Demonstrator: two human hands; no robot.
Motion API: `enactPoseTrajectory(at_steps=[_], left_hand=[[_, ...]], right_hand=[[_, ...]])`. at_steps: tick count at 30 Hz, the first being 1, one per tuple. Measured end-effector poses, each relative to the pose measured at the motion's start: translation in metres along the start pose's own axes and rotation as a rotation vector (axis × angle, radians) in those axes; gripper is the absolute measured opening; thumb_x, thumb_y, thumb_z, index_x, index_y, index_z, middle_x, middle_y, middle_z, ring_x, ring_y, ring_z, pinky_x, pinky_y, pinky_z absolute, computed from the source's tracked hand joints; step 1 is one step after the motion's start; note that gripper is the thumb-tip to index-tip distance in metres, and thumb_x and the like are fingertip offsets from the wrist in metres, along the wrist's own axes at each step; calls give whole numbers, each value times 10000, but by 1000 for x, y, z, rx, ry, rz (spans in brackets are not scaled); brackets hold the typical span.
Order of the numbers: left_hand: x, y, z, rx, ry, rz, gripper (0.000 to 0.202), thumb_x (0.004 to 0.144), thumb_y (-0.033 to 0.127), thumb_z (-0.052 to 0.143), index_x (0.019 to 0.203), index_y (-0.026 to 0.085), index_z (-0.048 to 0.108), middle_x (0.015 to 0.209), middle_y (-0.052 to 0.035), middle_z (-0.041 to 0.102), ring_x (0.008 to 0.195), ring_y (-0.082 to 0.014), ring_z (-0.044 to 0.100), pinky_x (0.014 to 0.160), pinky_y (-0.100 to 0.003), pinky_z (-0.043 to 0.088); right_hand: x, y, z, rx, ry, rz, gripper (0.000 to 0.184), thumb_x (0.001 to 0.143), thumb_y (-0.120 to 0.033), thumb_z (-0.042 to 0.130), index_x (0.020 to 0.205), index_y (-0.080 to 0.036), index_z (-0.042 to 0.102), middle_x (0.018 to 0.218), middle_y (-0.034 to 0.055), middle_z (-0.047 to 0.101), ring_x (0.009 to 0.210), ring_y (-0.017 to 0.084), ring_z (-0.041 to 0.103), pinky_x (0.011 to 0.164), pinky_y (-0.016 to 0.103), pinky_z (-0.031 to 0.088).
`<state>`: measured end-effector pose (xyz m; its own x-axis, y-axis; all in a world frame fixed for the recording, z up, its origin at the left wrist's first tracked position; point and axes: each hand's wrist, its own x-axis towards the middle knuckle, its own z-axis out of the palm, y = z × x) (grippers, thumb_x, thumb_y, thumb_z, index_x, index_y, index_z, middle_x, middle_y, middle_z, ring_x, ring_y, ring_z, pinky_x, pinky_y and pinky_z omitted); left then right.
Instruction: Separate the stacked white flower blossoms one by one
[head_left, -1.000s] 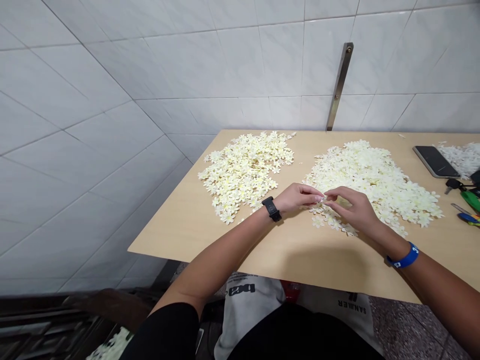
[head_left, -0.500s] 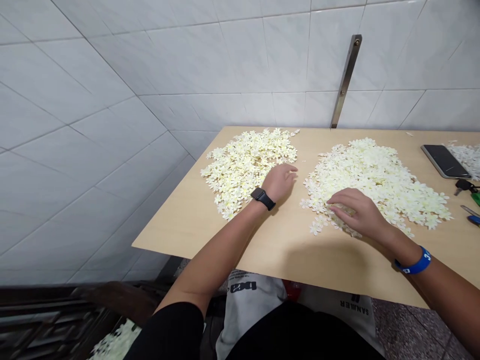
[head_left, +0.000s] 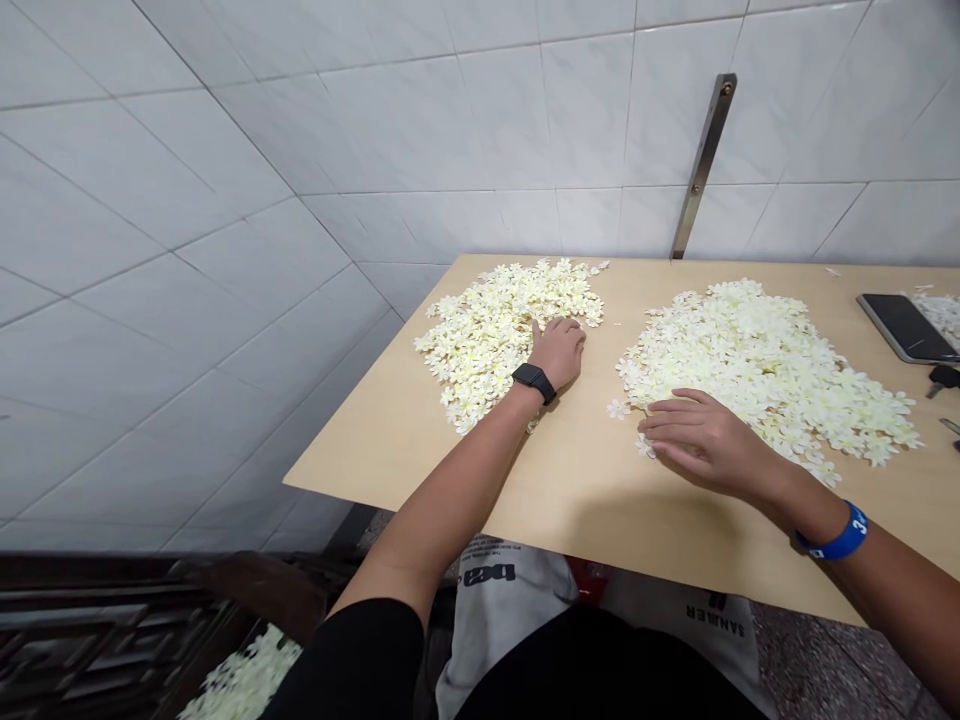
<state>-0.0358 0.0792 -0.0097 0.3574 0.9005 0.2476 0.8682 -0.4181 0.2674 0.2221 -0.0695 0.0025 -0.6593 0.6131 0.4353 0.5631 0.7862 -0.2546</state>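
Two heaps of pale yellow-white artificial flowers lie on a tan tabletop (head_left: 360,450). Beside the right edge of the smaller left heap (head_left: 487,340) is my left hand (head_left: 559,350), palm down, thumb away from the curved fingers; I see nothing held in it. My right hand (head_left: 705,435) rests at the near left edge of the larger right heap (head_left: 757,350). Its fingers stretch leftward over the border flowers, and what lies under the palm is hidden. A single loose flower (head_left: 618,409) sits just left of those fingertips.
A phone (head_left: 907,328) lies at the right, with white pieces (head_left: 941,318) behind it and a key (head_left: 943,378) in front. A metal bar (head_left: 703,165) is fixed to the tiled wall. More flowers (head_left: 244,680) are down at the lower left, next to dark carved furniture (head_left: 75,640).
My left hand has turned from pointing right to pointing at the left heap's edge. My right hand has flattened its fingers at the right heap's edge. The view has shifted slightly.
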Motion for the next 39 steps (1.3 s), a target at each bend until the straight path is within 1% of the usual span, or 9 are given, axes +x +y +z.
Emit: enactPoseTrajectory(at_steps=[6,12,16,20,23,27,31,34,39], left_hand=[[1,-4,3,-38,-54,-59,459,970,208,445,1409,272,563,1592,-65,478,1545,-409,254,1203,-784,103],[2,-6,2,-118,40,-80,425,933,149,516,1341,209,618,1163,-108,737,1258,-318,583,1251,-681,121],[1,-1,-7,-181,93,-68,350,919,117,561,1240,178,685,989,-79,758,1165,-281,630,1278,-613,130],[-10,18,-18,-553,144,-51,255,886,161,645,1129,168,721,1001,-76,765,1061,-228,672,1103,-455,461],[-25,39,-25,-978,-96,4,214,819,254,755,1002,143,732,930,-77,762,874,-175,701,872,-333,553],[-43,67,-23,-1145,-306,153,236,784,345,801,883,139,743,857,-66,747,783,-141,672,773,-280,530],[-48,78,-18,-1108,-362,229,203,807,342,778,832,145,739,853,-64,754,782,-146,680,768,-272,529],[-40,64,-25,-917,-306,314,169,878,326,703,880,162,748,915,-69,769,840,-164,692,832,-297,535],[-17,1,-50,-314,115,158,268,994,328,525,1021,192,755,1111,-90,766,1057,-238,668,990,-387,491]], right_hand=[[-1,2,2,10,40,22,203,970,-202,593,1064,-264,762,1141,36,799,1125,267,733,1056,567,481],[5,-1,-2,47,118,-6,194,978,-181,574,1015,-233,757,1073,59,810,1041,258,755,984,509,543],[6,-1,-3,56,157,-8,192,974,-175,576,1005,-235,755,1030,53,812,996,253,760,973,511,554],[2,3,-3,58,222,84,215,979,-200,573,1094,-242,750,1038,69,806,1001,262,752,933,495,583],[-1,6,-3,95,297,220,236,977,-262,605,1175,-234,730,1050,93,798,963,259,757,866,455,613],[-1,5,-1,320,340,453,330,912,-386,715,1201,-227,720,1055,95,792,915,254,759,847,433,627],[2,0,-1,455,269,523,174,929,-378,682,924,-226,766,927,64,793,835,232,748,761,378,615],[2,0,-6,289,303,464,141,945,-301,652,872,-225,746,867,51,780,789,220,733,727,362,597],[-6,21,-22,-194,498,283,128,947,-190,609,924,-205,734,906,91,781,878,271,740,814,425,586]])
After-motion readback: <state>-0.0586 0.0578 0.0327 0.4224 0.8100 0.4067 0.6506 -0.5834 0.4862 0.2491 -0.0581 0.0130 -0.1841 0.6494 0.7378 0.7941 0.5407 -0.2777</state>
